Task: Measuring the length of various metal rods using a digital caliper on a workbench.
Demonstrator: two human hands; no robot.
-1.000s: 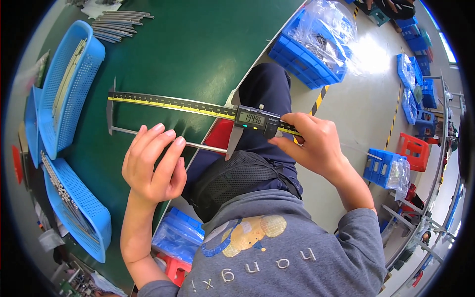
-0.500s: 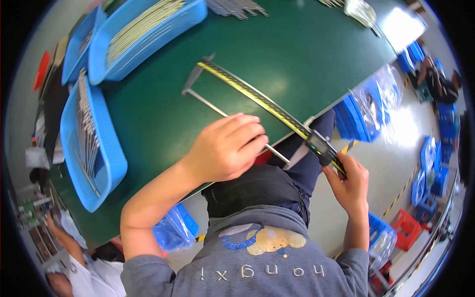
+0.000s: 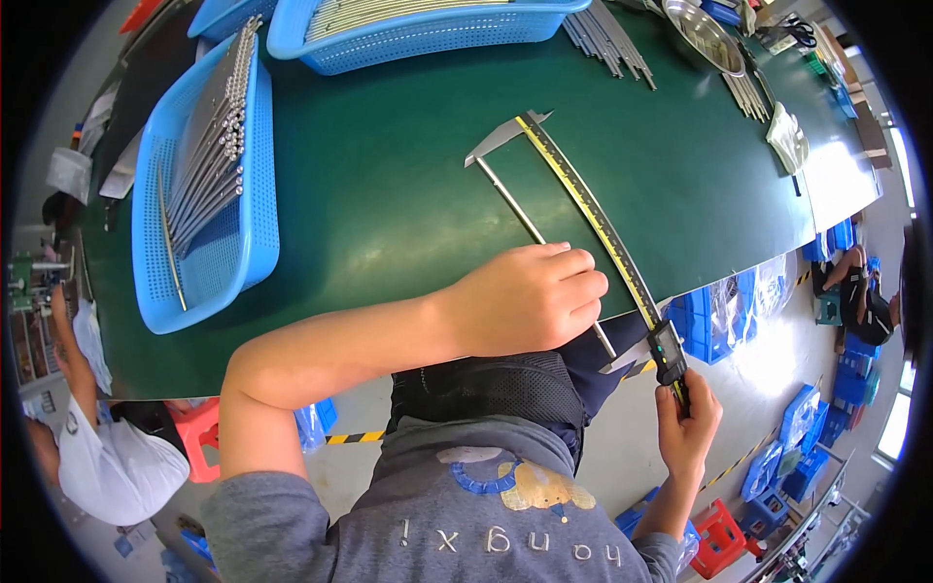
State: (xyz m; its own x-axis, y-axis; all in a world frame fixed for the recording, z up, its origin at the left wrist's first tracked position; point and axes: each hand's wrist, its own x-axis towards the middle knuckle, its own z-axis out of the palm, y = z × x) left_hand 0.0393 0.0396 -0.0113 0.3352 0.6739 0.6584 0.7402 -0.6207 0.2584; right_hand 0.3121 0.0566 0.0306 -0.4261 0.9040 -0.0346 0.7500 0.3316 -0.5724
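Note:
My left hand (image 3: 530, 303) is closed around the middle of a thin metal rod (image 3: 511, 200). The rod lies alongside a long digital caliper (image 3: 589, 207). Its far end meets the tip of the caliper's fixed jaw, and its near end is by the tip of the sliding jaw; whether it touches there I cannot tell. My right hand (image 3: 692, 420) grips the caliper at its near end, just below the black display unit (image 3: 667, 352), with the thumb and fingers pressed on it. The fingertips of my left hand are partly hidden behind the hand.
On the green table (image 3: 389, 194), a blue basket (image 3: 260, 194) of ball-ended rods stands left; another blue basket (image 3: 437, 31) of rods lies beyond. Grey rods (image 3: 607, 41), a metal bowl (image 3: 702, 35) and a white glove (image 3: 787, 139) are far right. A person in white (image 3: 117, 457) sits left.
The whole view has shifted and turned, so table and baskets sit differently in the picture. Both hands keep their holds, and the rod's near end now appears closer to the sliding jaw's tip.

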